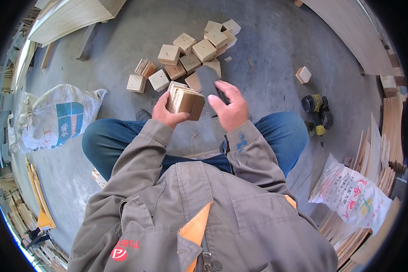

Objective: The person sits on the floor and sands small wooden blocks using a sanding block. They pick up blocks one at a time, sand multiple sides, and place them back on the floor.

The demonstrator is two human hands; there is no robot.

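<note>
My left hand [169,111] is closed around a squarish wooden block [186,100] of stacked thin layers, held up in front of my knees. Its layered edges face upward, and a smooth brown face turns toward my right side. My right hand [231,106] grips the dark handle [221,94] of a tool with a broad grey blade [207,78]. The blade stands just beyond the block and to its right, blurred, apparently apart from it. Past my hands, several wooden blocks [190,62] lie in a loose pile, many with a small dark hole.
A nail gun [319,109] with a hose lies on the floor right of my knee, below a lone block [303,75]. White sacks lie left [68,119] and right [353,195]. Thin wood strips [392,131] are stacked at far right; a yellow-handled tool [41,204] rests at left.
</note>
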